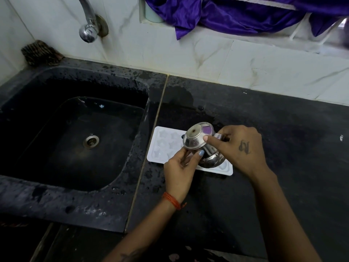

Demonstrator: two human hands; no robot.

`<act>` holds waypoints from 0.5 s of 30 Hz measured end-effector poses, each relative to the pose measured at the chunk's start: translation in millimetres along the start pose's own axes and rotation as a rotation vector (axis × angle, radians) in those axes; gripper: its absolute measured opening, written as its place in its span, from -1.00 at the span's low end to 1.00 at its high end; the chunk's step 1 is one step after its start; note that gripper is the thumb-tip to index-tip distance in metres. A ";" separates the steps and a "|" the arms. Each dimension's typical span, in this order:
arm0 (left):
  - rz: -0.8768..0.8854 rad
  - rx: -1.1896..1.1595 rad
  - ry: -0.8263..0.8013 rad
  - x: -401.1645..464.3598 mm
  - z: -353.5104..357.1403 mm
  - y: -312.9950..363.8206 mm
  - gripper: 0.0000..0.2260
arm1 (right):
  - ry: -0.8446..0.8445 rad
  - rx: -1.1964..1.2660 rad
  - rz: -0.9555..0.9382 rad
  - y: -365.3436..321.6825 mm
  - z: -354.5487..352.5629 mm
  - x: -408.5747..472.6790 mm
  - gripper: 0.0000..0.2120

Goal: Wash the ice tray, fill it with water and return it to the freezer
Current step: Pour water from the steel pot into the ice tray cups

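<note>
The white ice tray [166, 146] lay flat on the dark wet surface [273, 129], directly beneath both hands, its long axis running from the sink [75, 133] side away to the person's right. A steel jug [202, 146] was tipped steeply over the tray, its base turned up toward the camera and its mouth pointing down at the compartments under the right hand. The right hand [239, 148] was closed on the jug's handle side, forefinger laid along the base rim. The left hand [179, 167] curled loosely around the jug's lower edge, thumb pressed to the metal, steadying the tilt. Both hands sat just above the tray, the left nearer its sink end. Whether water was leaving the jug could not be made out. The star-shaped cells beyond the left hand looked pale; their fill level was unclear. Judging by the tilt, filling was the step in hand.
</note>
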State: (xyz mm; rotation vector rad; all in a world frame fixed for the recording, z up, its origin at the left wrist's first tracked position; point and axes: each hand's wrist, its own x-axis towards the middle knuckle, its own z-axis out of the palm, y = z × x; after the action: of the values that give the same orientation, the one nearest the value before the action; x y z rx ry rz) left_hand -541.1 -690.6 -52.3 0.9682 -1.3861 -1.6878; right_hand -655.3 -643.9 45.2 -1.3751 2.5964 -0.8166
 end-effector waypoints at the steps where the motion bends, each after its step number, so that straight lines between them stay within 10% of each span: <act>1: 0.011 0.013 0.003 -0.2 0.3 0.2 -0.69 | 0.002 0.043 0.014 2.5 -0.1 -1.1 -0.67; 15: 0.000 0.073 -0.102 -5.7 15.5 -3.6 -0.53 | 0.011 -0.023 0.093 16.3 -12.4 -12.6 -0.66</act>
State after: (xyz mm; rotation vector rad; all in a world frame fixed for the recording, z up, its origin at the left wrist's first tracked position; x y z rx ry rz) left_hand -552.7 -678.3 -53.2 0.9335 -1.5231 -1.7176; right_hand -664.0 -621.4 45.6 -1.2481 2.6635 -0.7851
